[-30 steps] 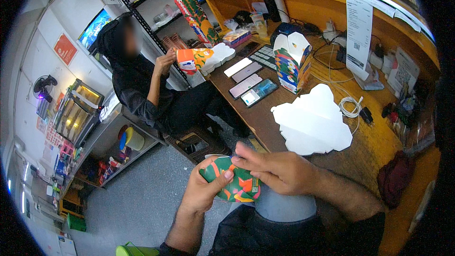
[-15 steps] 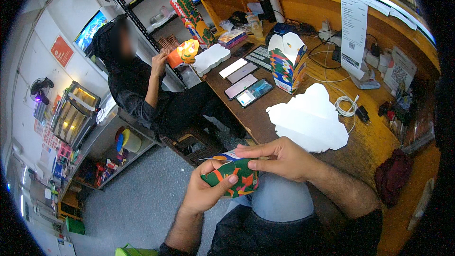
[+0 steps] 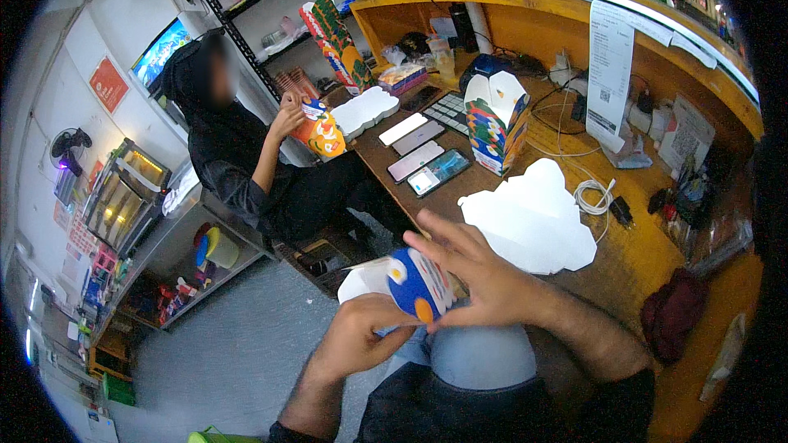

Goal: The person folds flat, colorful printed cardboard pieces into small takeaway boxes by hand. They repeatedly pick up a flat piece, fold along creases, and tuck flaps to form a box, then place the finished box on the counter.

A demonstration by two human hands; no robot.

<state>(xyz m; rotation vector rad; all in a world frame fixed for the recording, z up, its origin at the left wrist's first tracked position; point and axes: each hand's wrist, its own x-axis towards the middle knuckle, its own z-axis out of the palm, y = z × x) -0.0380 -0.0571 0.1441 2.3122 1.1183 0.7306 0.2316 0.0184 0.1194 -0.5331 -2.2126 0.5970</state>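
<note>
Above my lap I hold a takeaway paper box [image 3: 420, 285], blue patterned outside and white inside, its white mouth tipped toward the left. My right hand [image 3: 492, 283] spans its base end, thumb below and fingers spread above. Curled at its near left side, my left hand [image 3: 361, 336] grips the box wall, with some fingertips hidden. On the table beyond lie flat white box blanks [image 3: 533, 217]. A folded patterned box [image 3: 497, 123] stands upright behind them with its flaps raised.
At the left a co-worker in black [image 3: 238, 139] holds an orange patterned box [image 3: 320, 130]. Further blanks [image 3: 367, 111], a tall stack of nested boxes [image 3: 336, 45], several phones [image 3: 439, 172], a keyboard [image 3: 447, 111] and a white cable [image 3: 593, 197] occupy the table. A receipt [image 3: 607, 74] hangs from the shelf.
The box in my hands has turned from its green side to its blue side and opened out, showing its white inside. My right fingers have spread around it. The co-worker's box has tilted downward.
</note>
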